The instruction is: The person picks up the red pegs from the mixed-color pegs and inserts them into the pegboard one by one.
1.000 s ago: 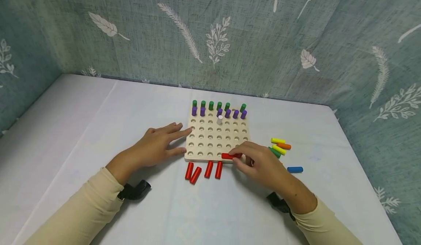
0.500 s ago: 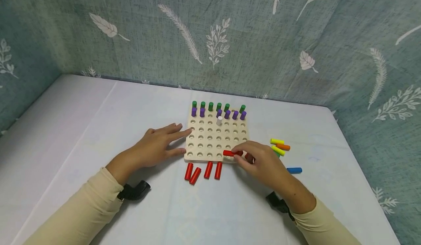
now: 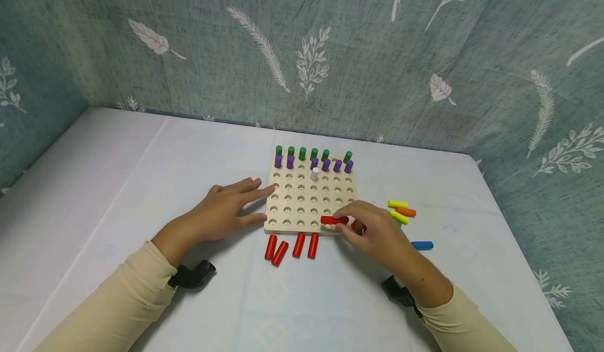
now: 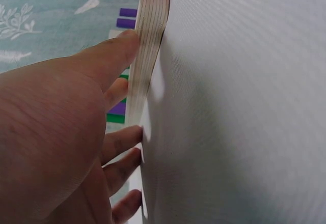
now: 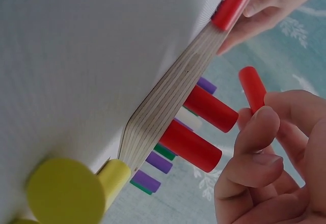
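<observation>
My right hand (image 3: 370, 228) pinches a red peg (image 3: 329, 220) between thumb and fingertips, holding it sideways over the near right part of the wooden pegboard (image 3: 294, 205). Two more red pegs (image 5: 191, 146) stand in the board beside that hand in the right wrist view; in the head view the hand mostly covers them. With fingers spread, my left hand (image 3: 226, 208) rests at the board's left edge, thumb and index fingertip against it. Green pegs (image 3: 302, 153) and purple pegs (image 3: 326, 164) stand in the two far rows. A single white peg (image 3: 314, 173) is upright just nearer.
Several loose red pegs (image 3: 299, 245) lie on the white tablecloth (image 3: 189, 320) before the board. To its right are yellow pegs (image 3: 398, 203), an orange peg (image 3: 406, 212), a partly hidden green peg and a blue peg (image 3: 422, 245). A patterned curtain (image 3: 198, 42) hangs behind.
The right hand has lifted the red peg slightly and shifted it a little to the right over the near row. It has hardly moved in the last half second. The left hand stays put.
</observation>
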`<state>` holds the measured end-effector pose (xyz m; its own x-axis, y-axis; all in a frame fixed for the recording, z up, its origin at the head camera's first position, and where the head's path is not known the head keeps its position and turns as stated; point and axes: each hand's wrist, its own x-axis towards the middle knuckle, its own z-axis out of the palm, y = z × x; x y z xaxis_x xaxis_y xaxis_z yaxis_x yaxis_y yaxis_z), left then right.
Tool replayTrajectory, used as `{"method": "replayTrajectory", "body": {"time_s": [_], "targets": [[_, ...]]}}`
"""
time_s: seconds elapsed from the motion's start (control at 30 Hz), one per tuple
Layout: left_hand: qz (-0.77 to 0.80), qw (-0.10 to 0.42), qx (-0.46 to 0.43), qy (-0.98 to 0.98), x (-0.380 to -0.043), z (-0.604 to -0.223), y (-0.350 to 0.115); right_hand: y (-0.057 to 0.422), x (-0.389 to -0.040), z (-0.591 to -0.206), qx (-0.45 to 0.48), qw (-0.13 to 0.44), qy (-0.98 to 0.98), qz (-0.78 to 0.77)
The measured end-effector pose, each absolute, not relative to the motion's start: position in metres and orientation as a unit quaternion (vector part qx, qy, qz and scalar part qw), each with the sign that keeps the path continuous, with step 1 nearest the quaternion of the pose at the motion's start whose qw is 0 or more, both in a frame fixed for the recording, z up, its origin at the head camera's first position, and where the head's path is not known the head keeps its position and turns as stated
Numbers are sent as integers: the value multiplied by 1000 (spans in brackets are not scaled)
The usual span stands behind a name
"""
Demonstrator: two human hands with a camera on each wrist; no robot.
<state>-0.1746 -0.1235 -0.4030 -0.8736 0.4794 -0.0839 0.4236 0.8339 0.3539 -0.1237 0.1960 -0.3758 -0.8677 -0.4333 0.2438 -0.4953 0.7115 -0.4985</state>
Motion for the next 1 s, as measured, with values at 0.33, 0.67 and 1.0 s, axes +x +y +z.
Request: {"method": "replayTrajectory", "body": {"time_s": [0.33,0.67,1.0], "targets": [[170,91,234,953,-174,-405,-123,195,-123,-376,230,42,-933,274],[174,88,232,953,-174,-405,-124,194,-122,-378,224,49,-940,254],[167,89,234,954,-173,-405,-125,193,-123,-382,229,60,-943,234]]}}
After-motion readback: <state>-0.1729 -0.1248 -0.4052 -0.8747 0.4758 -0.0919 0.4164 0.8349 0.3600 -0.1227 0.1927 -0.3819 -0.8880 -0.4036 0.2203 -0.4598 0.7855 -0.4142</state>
